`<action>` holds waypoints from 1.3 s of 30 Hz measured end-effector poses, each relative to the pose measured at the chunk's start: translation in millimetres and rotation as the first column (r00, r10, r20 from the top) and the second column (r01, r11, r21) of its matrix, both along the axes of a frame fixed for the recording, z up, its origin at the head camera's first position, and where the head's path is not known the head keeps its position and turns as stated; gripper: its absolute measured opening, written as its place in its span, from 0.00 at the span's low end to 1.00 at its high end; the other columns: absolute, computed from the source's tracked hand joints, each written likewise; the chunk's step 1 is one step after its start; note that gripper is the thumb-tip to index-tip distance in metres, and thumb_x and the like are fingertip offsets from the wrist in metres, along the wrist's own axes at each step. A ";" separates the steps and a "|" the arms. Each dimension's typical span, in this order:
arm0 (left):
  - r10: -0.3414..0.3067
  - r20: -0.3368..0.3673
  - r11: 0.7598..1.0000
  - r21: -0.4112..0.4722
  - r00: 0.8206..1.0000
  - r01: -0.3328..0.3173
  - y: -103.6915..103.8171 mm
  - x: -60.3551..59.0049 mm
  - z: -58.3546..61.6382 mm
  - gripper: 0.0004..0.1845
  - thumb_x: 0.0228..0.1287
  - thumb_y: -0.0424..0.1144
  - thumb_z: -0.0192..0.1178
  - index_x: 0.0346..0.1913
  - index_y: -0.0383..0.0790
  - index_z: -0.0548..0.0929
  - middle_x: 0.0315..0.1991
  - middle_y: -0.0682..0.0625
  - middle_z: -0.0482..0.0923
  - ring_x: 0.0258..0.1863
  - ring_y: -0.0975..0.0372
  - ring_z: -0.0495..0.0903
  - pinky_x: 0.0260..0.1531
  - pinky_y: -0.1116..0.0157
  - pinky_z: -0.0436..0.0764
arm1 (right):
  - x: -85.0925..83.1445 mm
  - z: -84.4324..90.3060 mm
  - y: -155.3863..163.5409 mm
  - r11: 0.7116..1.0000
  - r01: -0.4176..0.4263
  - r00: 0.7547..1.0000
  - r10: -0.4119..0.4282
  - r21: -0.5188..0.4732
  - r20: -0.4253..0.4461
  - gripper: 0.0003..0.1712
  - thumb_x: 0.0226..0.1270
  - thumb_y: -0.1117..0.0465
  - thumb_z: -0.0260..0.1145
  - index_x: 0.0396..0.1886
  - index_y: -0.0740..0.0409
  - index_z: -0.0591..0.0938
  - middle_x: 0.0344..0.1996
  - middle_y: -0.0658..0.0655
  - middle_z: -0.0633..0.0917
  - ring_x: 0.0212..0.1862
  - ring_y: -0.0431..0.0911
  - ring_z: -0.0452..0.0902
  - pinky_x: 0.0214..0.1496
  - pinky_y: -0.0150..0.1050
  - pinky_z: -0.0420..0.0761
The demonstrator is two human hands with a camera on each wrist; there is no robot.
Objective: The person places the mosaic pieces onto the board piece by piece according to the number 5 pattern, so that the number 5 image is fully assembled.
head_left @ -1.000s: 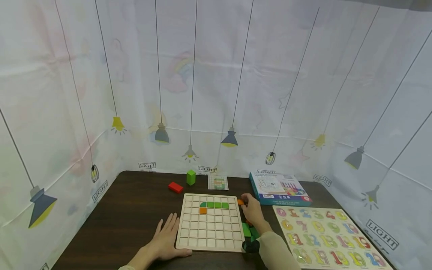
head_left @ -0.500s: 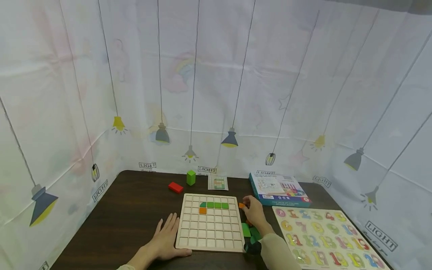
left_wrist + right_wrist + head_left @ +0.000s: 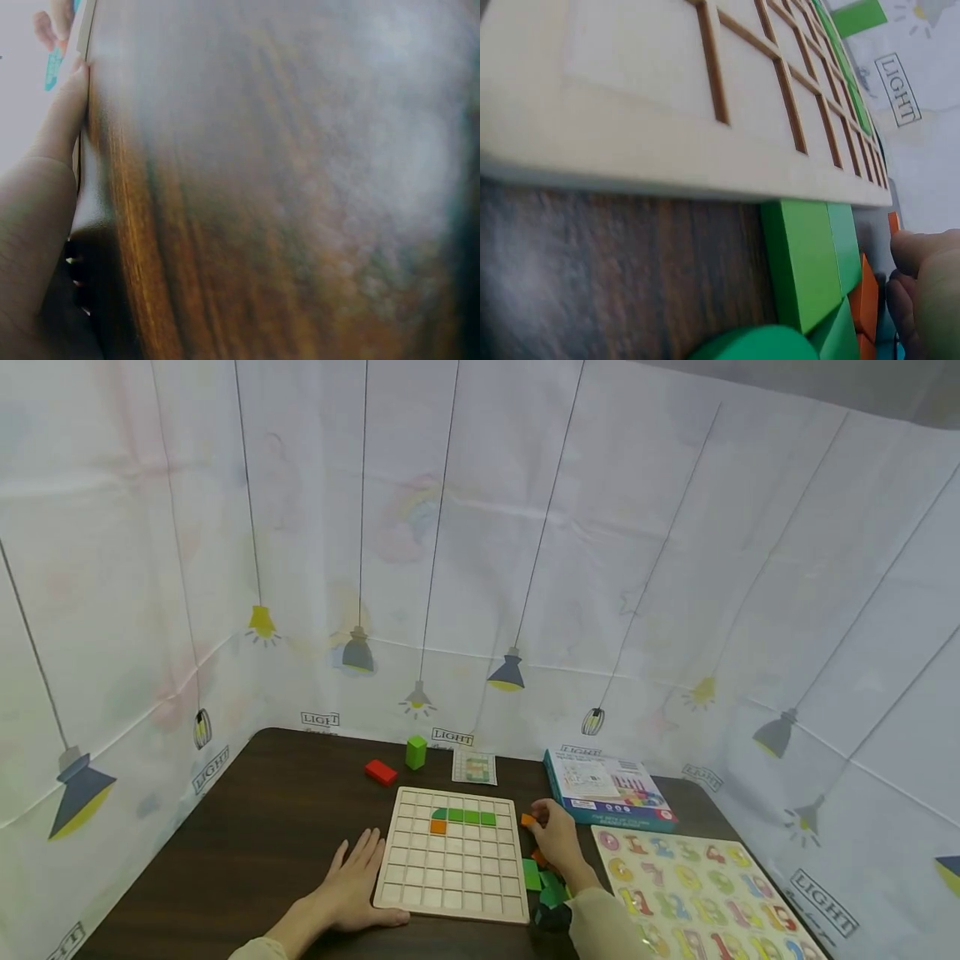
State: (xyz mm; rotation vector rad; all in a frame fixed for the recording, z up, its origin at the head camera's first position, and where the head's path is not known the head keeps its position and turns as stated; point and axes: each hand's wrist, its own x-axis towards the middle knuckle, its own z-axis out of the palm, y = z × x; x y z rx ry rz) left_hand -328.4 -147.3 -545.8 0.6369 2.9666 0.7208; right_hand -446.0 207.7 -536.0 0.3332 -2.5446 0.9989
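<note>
One hand, your left, lies along the left edge of the grid board, fingers straight and released. A red block and a green block sit beyond the board's far left corner. Across the board you have five cells filled by a quarter-round, a green row and an orange square; the remaining cells are bare, so the layout looks barely begun. A printed card lies past the board's far edge. Off the board's right edge, your right hand pinches an orange piece, not yet seated, with loose green pieces nearer you beside the board.
</note>
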 end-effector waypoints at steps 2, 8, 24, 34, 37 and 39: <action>0.005 0.000 1.000 0.003 1.000 -0.005 -0.5 2.4 4.2 0.65 0.45 0.78 0.53 0.71 0.26 0.52 0.72 0.33 0.44 0.72 0.44 0.41 0.62 0.38 0.40 | 0.5 1.3 -4.4 1.000 -0.023 1.000 0.023 -0.013 0.005 0.13 0.56 0.72 0.69 0.42 0.65 0.79 0.33 0.56 0.81 0.36 0.48 0.78 0.40 0.45 0.80; 0.019 0.004 1.000 -0.009 1.000 -0.019 -0.7 3.0 7.3 0.64 0.46 0.78 0.54 0.71 0.27 0.52 0.72 0.33 0.43 0.72 0.44 0.41 0.63 0.39 0.40 | 2.5 7.9 -19.7 0.995 -0.095 0.995 0.096 -0.037 0.025 0.14 0.58 0.72 0.67 0.45 0.66 0.78 0.35 0.58 0.81 0.36 0.48 0.77 0.39 0.43 0.79; 0.015 -0.024 1.000 -0.014 1.000 -0.015 1.1 -4.2 -4.8 0.66 0.44 0.80 0.51 0.72 0.28 0.51 0.73 0.33 0.42 0.72 0.44 0.39 0.63 0.39 0.39 | 16.4 15.3 -45.5 0.978 -0.199 0.980 0.200 -0.055 0.001 0.16 0.60 0.72 0.66 0.48 0.68 0.77 0.36 0.60 0.81 0.39 0.51 0.78 0.41 0.45 0.80; 0.011 -0.003 0.999 -0.037 1.000 -0.011 2.0 3.0 0.8 0.65 0.45 0.79 0.52 0.72 0.27 0.51 0.72 0.33 0.43 0.72 0.44 0.40 0.63 0.39 0.41 | 26.3 6.0 -62.6 0.956 -0.292 0.956 0.292 -0.039 -0.012 0.18 0.59 0.73 0.66 0.49 0.69 0.76 0.36 0.60 0.80 0.39 0.50 0.78 0.42 0.41 0.80; 0.018 0.009 0.999 -0.039 1.000 -0.018 1.8 1.3 1.3 0.66 0.45 0.80 0.50 0.72 0.28 0.51 0.73 0.33 0.43 0.72 0.45 0.40 0.63 0.39 0.41 | 29.0 8.4 -71.0 0.944 -0.326 0.945 0.326 -0.042 -0.010 0.17 0.58 0.74 0.65 0.49 0.69 0.76 0.37 0.61 0.80 0.39 0.52 0.78 0.42 0.42 0.80; 0.019 0.016 0.999 -0.040 1.000 -0.018 1.2 -0.1 0.9 0.66 0.44 0.81 0.48 0.72 0.28 0.50 0.73 0.34 0.42 0.72 0.45 0.40 0.63 0.40 0.40 | 31.3 9.8 -77.1 0.936 -0.349 0.937 0.349 -0.047 -0.007 0.17 0.59 0.74 0.65 0.49 0.69 0.76 0.37 0.61 0.80 0.40 0.52 0.78 0.42 0.42 0.80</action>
